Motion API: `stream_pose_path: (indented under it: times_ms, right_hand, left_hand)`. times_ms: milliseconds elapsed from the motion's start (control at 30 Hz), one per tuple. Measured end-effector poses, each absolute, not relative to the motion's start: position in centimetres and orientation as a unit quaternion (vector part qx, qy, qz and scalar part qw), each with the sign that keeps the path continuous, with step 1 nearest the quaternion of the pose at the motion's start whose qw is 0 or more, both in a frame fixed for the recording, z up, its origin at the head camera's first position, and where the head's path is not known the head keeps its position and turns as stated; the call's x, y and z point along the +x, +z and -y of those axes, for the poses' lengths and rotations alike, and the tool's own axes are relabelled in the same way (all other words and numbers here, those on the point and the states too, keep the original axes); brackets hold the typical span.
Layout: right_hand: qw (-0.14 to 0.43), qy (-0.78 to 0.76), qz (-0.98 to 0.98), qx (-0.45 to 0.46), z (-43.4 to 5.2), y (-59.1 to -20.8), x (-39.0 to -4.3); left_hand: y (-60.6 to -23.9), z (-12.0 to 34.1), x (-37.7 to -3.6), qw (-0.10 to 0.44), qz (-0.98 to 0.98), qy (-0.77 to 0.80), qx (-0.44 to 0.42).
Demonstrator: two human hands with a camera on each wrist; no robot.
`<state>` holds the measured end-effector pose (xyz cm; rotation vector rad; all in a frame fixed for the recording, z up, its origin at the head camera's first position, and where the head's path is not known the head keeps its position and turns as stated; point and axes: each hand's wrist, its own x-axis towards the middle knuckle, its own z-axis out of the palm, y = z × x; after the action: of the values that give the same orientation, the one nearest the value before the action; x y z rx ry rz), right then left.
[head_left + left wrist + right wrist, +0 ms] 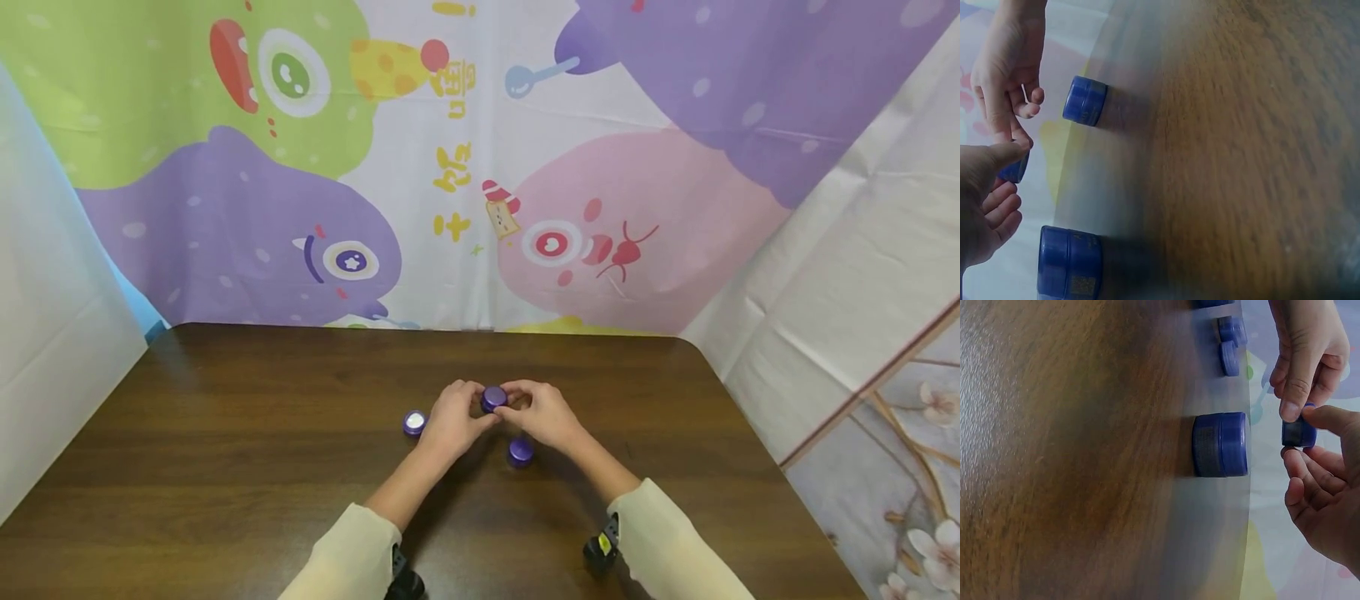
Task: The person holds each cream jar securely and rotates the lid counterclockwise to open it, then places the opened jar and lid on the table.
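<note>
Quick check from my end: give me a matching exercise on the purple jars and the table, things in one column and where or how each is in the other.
Things:
1. held jar
2. open jar
3. capped jar
4. table

Places or states:
A. dark wood, carries the standing jars
B. stands left of the left hand, pale inside showing
C. pinched between both hands, lifted off the wood
D. stands near the right hand, on the side toward the person, lid on

Pairs: 1-C, 2-B, 3-D, 4-A
</note>
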<state>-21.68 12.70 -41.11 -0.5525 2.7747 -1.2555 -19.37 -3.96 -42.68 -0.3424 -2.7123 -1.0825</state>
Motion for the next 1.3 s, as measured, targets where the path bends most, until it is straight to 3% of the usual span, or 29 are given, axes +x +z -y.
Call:
stream_pose_path:
  times_ms: [333,1300]
  right_hand:
    - [0.030,-0.415,-0.893,-0.172,-12.2,-40.5,-21.5]
    - [0.021,-0.364,-0.897,-0.252,-11.6,-39.5,-20.7]
  left_hand:
    - [-42.0,4.3,-18.7,0.120,0.920,-0.351,-0.123]
    - [-41.5,5.2,-18.0,0.094,0.917,-0.368,-0.122]
